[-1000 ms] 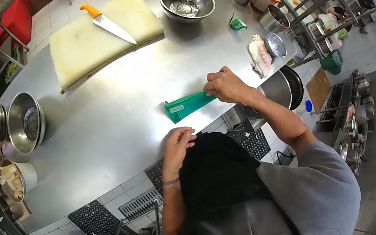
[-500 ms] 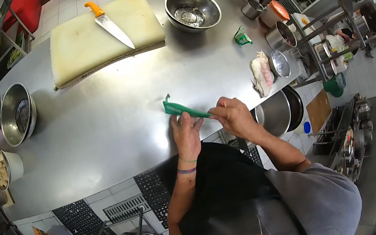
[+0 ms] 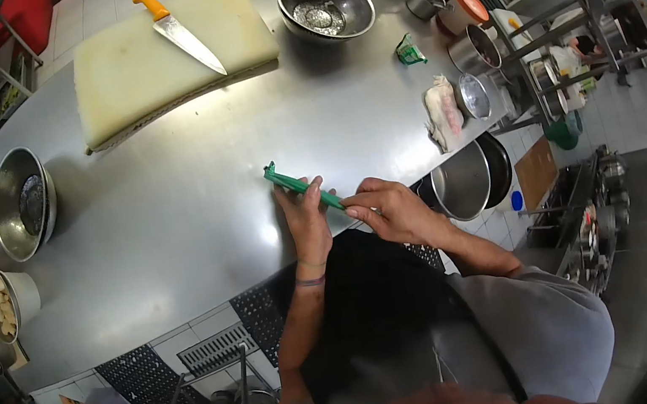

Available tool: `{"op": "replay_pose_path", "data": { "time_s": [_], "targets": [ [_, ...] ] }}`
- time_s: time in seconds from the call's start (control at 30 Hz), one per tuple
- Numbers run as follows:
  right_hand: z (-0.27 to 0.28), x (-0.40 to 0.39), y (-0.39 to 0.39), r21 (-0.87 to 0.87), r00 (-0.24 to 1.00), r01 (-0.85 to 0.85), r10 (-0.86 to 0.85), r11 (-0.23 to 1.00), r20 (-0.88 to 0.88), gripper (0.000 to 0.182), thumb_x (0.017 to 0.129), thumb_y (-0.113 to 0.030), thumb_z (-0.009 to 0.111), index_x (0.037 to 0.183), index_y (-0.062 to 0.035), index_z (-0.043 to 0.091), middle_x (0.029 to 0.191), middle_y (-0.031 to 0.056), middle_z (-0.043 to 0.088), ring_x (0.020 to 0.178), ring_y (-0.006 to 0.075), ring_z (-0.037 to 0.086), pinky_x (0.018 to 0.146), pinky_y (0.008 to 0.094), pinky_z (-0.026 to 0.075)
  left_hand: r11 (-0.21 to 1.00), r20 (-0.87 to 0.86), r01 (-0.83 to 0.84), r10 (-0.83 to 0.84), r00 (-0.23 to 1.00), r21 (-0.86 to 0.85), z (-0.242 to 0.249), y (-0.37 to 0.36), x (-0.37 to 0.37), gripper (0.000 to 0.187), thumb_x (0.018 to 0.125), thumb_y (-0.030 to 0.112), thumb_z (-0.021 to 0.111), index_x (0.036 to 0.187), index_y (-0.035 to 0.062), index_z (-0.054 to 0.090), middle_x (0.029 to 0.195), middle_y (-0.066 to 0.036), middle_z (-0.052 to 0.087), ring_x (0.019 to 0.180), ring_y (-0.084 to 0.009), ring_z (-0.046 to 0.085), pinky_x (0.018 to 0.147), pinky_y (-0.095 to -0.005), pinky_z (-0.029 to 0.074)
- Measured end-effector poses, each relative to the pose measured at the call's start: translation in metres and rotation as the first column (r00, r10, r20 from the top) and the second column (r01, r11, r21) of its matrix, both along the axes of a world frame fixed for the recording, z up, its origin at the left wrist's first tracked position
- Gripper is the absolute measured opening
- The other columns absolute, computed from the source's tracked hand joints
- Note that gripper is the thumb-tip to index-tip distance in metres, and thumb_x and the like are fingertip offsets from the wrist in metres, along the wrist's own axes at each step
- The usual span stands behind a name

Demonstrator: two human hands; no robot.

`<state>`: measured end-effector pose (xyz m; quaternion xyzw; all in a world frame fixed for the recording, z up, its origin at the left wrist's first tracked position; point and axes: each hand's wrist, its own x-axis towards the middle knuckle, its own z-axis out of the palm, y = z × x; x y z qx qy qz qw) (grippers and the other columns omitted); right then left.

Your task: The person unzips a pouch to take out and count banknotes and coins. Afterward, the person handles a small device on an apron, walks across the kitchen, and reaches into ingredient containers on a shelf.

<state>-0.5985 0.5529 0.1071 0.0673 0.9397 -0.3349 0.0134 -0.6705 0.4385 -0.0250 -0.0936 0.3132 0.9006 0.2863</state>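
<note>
A long, narrow green strip, like folded plastic or cloth, is stretched between my hands above the steel table. Its far end has a small twisted tip. My left hand grips it around the middle between thumb and fingers. At the near end, my right hand pinches it with thumb and curled fingers. Part of the strip is hidden by both hands. The exact kind of material cannot be made out.
A knife with an orange handle lies on a thick cutting board. Steel bowls stand beyond and at the left. A folded pale cloth and a crumpled green-and-white packet lie at the right. Pots and shelving edge that side.
The strip has become narrower and straighter, and its far end points more up and left. Both hands have shifted slightly left and down in view. The whole scene has shifted a little too.
</note>
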Motion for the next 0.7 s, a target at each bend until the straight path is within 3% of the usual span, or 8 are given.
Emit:
{"op": "replay_pose_path", "data": {
  "time_s": [0.2,0.33,0.43,0.53,0.7],
  "targets": [
    [-0.009,-0.018,-0.016,-0.089,1.000,-0.021,0.020,0.996,-0.020,0.016,0.090,-0.016,0.069,0.098,-0.0024,0.073,0.078,0.0147,0.062,0.072,0.0323,0.062,0.067,0.0425,0.050,0.999,-0.087,0.039,-0.039,0.995,0.005,-0.003,-0.022,-0.014,0.079,0.092,0.005,0.066,0.153,0.0112,0.016,0.124,-0.011,0.040,0.108,-0.0192,0.056,0.085,-0.0358,0.056],
    [-0.013,-0.016,-0.018,-0.190,0.998,-0.032,0.020,0.981,-0.063,0.010,0.088,-0.007,0.071,0.093,0.0019,0.071,0.080,0.0127,0.065,0.070,0.0235,0.063,0.061,0.0349,0.049,0.999,-0.077,0.036,-0.033,0.996,0.036,0.002,-0.031,-0.011,0.078,0.091,0.006,0.068,0.152,0.0113,0.019,0.125,-0.011,0.040,0.115,-0.0230,0.055,0.088,-0.0382,0.056],
    [-0.017,-0.012,-0.015,-0.279,0.994,0.105,-0.101,0.955,0.027,0.008,0.089,-0.006,0.070,0.090,0.0022,0.070,0.078,0.0065,0.065,0.072,0.0133,0.061,0.062,0.0296,0.048,1.000,-0.086,0.018,-0.018,0.996,0.006,0.004,-0.028,-0.004,0.069,0.091,0.009,0.069,0.146,0.0105,0.028,0.123,-0.009,0.043,0.118,-0.0272,0.056,0.094,-0.0434,0.053],
    [-0.034,-0.008,-0.009,-0.560,0.977,0.211,-0.149,0.801,0.154,0.007,0.091,-0.005,0.069,0.088,0.0009,0.067,0.080,0.0008,0.064,0.075,0.0060,0.058,0.064,0.0252,0.048,1.000,-0.130,0.006,-0.007,0.991,-0.005,0.000,-0.024,0.004,0.063,0.090,0.009,0.070,0.141,0.0092,0.033,0.121,-0.008,0.045,0.117,-0.0273,0.057,0.098,-0.0426,0.050],
    [-0.037,-0.010,-0.004,-0.635,0.960,0.262,-0.129,0.727,0.248,0.009,0.088,-0.008,0.071,0.089,0.0006,0.068,0.079,0.0001,0.065,0.074,0.0062,0.057,0.065,0.0241,0.048,0.999,-0.165,0.009,-0.016,0.986,-0.044,0.001,-0.025,0.004,0.059,0.090,0.005,0.069,0.137,0.0076,0.035,0.120,-0.008,0.046,0.114,-0.0253,0.059,0.097,-0.0391,0.049]
  ]
}}
